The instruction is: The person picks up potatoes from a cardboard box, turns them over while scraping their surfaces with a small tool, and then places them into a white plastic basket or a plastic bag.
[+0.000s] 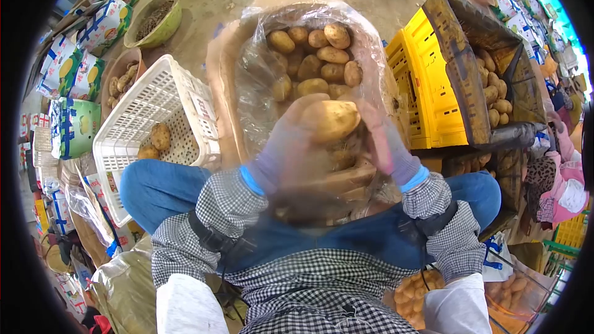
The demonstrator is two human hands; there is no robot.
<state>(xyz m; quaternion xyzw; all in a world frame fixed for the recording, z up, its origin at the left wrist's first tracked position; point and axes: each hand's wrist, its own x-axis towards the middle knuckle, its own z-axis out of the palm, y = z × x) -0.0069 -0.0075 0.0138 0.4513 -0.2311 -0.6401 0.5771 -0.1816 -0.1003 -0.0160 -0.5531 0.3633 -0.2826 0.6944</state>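
My left hand (289, 142), in a greyish-purple work glove and blurred by motion, is closed around a large potato (338, 120). The potato is held over the front part of an open cardboard box (224, 96) lined with clear plastic film (250, 111). My right hand (385, 139), gloved the same way, is beside the potato's right end with its fingers stretched out, also smeared. Inside the box lie several potatoes (309, 67), some partly hidden behind my hands.
A white plastic crate (145, 130) with a couple of potatoes (159, 137) stands to my left. On the right are a yellow crate (436, 80) and a dark-lined container (458, 55) with potatoes. A green basin (170, 25) and printed cartons (68, 68) stand farther left. A person in pink (560, 173) is at the far right.
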